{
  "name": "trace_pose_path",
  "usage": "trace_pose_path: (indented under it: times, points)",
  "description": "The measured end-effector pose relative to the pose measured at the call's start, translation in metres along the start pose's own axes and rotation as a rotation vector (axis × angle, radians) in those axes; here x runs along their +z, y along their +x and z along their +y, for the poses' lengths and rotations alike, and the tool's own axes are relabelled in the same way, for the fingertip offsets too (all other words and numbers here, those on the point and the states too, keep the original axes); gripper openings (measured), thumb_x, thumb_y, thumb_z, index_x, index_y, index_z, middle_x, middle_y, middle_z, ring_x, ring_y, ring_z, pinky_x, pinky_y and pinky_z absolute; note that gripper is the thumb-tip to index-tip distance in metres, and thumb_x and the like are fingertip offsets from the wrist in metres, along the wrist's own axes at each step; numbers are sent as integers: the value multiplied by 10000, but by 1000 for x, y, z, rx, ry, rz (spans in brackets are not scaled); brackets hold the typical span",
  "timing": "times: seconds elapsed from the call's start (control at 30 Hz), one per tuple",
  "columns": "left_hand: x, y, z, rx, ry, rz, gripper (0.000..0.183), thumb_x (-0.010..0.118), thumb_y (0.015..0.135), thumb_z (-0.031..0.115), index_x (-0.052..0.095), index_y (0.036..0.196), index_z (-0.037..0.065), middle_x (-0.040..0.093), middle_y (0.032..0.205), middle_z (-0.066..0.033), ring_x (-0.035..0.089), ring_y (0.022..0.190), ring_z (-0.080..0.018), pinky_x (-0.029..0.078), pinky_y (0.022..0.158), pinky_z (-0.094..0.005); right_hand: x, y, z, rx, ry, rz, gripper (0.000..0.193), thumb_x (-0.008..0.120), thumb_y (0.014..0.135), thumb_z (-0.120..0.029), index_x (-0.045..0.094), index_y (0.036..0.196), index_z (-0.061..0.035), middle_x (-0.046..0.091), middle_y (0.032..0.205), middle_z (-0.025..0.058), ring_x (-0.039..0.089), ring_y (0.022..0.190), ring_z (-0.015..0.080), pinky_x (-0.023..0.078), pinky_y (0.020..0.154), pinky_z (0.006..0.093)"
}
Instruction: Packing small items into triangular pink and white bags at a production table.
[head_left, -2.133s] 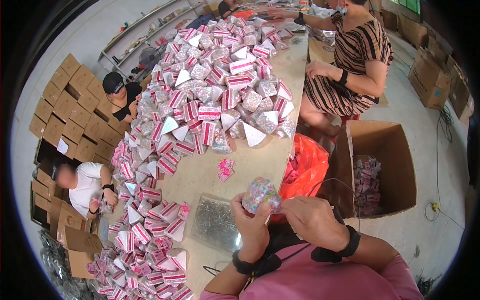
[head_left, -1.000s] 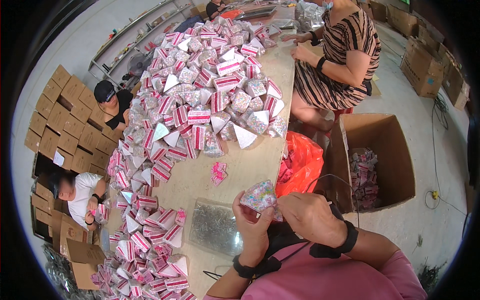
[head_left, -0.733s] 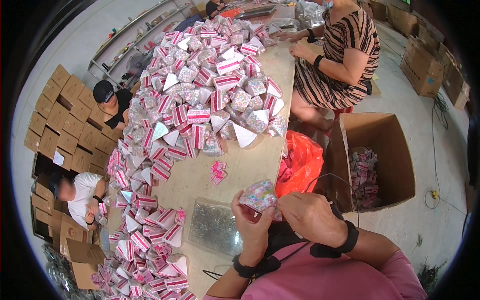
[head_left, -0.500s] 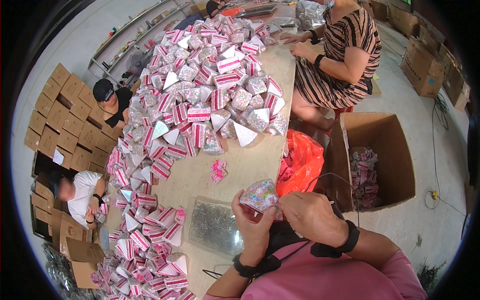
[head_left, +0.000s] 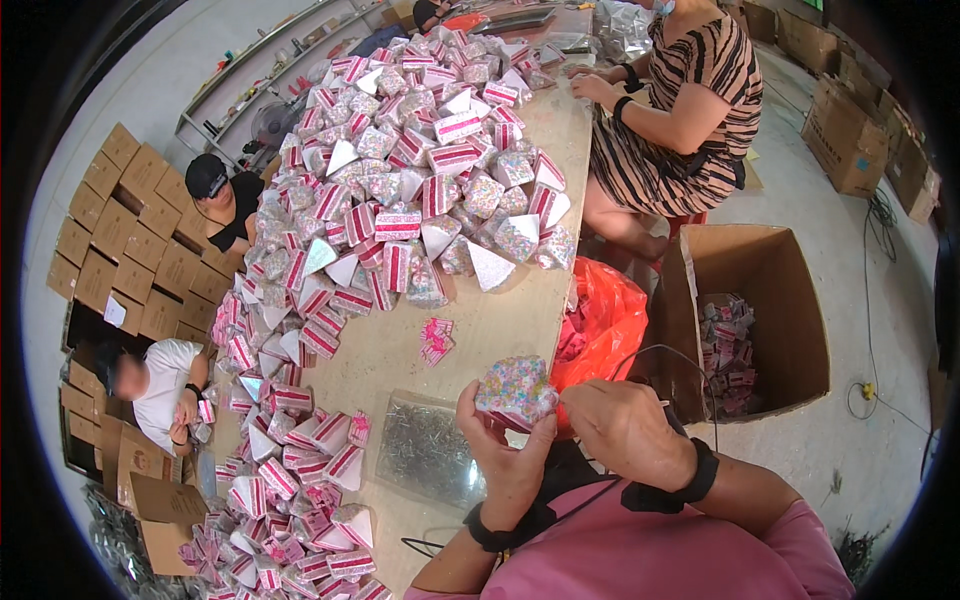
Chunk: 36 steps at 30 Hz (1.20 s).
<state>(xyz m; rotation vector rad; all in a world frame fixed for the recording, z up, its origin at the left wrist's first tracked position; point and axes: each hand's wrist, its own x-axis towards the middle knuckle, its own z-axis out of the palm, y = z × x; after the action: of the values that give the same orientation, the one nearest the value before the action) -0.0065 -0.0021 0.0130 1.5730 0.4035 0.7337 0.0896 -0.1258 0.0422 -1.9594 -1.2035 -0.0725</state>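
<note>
My left hand (head_left: 510, 460) is closed around a wrapped toy cake slice (head_left: 515, 390), its sprinkle-covered face turned up and a clear bag about it. At the slice's right end, my right hand (head_left: 625, 425) has its fingers curled and pinched together at the gathered bag end; what else may be between the fingertips is hidden. Left of my hands, on the table, lies a clear plastic tray (head_left: 425, 450) of thin silvery strips. Beyond it sits a small bunch of pink printed tags (head_left: 436, 340).
A large heap of wrapped cake slices (head_left: 400, 180) covers the left and far table (head_left: 490, 325). By the right edge hangs a red plastic bag (head_left: 610, 320); beyond stands a carton (head_left: 790, 300) with packed pieces. Co-workers sit at the far right (head_left: 690, 110) and left (head_left: 165, 390).
My left hand and the slice have tipped slightly, moving a little left and up. My right hand stays at the bag end. The far-right co-worker's hands have shifted.
</note>
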Motion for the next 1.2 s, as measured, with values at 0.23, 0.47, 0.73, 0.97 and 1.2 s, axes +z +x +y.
trace_pose_path:
  times: [0.23,0.47,0.73,0.97,1.2]
  points:
    - [0,2,0,-29,-50,-3,817,746,732,27,211,1349,20,411,1212,-144,493,1079,-203,442,905,-325,-5,4,-1,64,144,27,69,562,788,-10,603,843,1,592,697,155,606,633,331,485,540,377]
    - [1,2,3,-18,-12,-7,820,747,728,23,211,1349,22,410,1211,-144,489,1083,-201,446,902,-324,-3,4,-2,54,61,23,50,561,766,-4,582,811,-12,557,654,138,580,592,322,467,512,383]
    - [-1,1,3,-129,-11,13,747,706,735,8,265,1337,35,423,1215,-125,473,1132,-218,398,975,-360,0,4,0,28,57,22,39,560,760,-4,574,795,-14,543,639,134,572,578,315,460,499,377]
    - [-7,3,-4,-154,-25,2,769,756,736,106,269,1324,21,430,1165,-130,519,1034,-197,464,872,-325,1,7,-2,32,108,44,32,566,762,-8,580,790,-12,559,647,139,582,586,319,469,505,383]
    - [-7,3,0,-190,92,-2,733,719,729,58,287,1319,21,421,1168,-118,487,1085,-207,415,944,-353,1,7,0,14,5,-17,45,585,730,-17,561,767,-25,532,634,129,572,580,310,465,512,388]
